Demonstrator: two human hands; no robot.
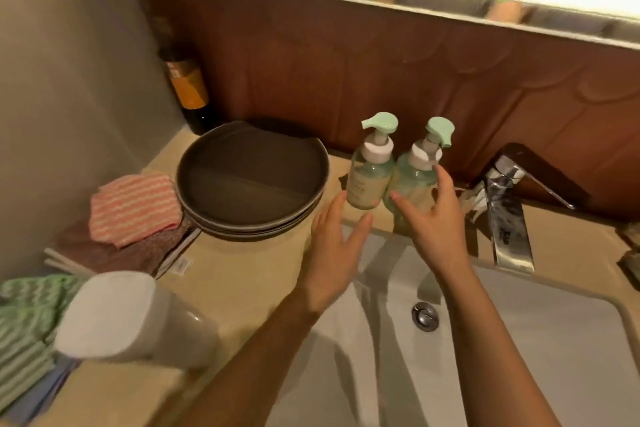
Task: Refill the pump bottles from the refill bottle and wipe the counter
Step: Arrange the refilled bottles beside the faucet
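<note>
- Now left pump (pixel 370 177) and right pump (pixel 414 173), clear green plastic with mint heads, stand at the sink's (pixel 519 340) twelve o'clock.
- Left hand (pixel 334 253) and right hand (pixel 436 229) are spread open before them.

Clear, glossy plastic on both pump bottles (pixel 370 180), mint pump heads matt. Chrome tap (pixel 509 218) gleams mirror-bright. Dark plates (pixel 252 180) look satin; striped cloth (pixel 133 208) soft, ribbed; bench (pixel 242 274) smooth beige.
</note>
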